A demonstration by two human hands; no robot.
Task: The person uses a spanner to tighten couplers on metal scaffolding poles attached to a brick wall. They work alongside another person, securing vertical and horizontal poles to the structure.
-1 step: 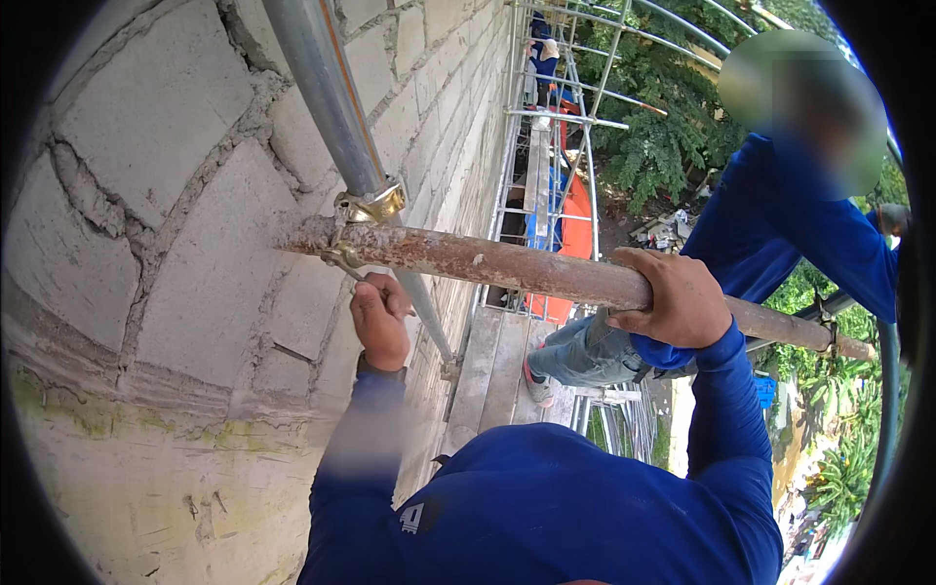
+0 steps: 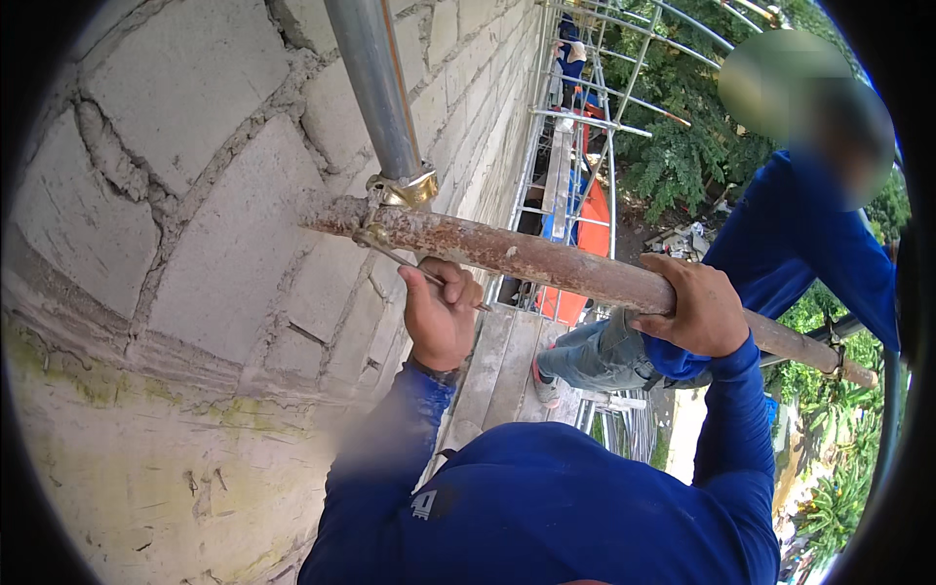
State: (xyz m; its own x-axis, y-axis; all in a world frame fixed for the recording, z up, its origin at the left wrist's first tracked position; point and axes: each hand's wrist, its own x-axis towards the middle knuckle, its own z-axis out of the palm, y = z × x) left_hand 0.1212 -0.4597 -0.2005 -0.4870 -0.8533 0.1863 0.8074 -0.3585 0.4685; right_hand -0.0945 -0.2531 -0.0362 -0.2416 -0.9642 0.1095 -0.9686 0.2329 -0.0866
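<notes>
Relative to the earlier frame, the left hand (image 2: 444, 317) sits farther from the gold-coloured coupler (image 2: 408, 187), exposing more of the thin metal tool (image 2: 400, 259). Left fingers curl around this one tool; the right hand (image 2: 700, 307) wraps one rusty pipe (image 2: 546, 262), which extends rightward from beside the block wall (image 2: 224, 234). One grey pole (image 2: 378, 88) meets the coupler. Two co-workers appear; the pipe crosses before the nearer one (image 2: 770, 224), above planks (image 2: 502, 375).

1 rusty pipe (image 2: 546, 263), slanted, w/ gold clamp (image 2: 411, 187) nr. L end; thin metal tool (image 2: 398, 258) at clamp.
</notes>
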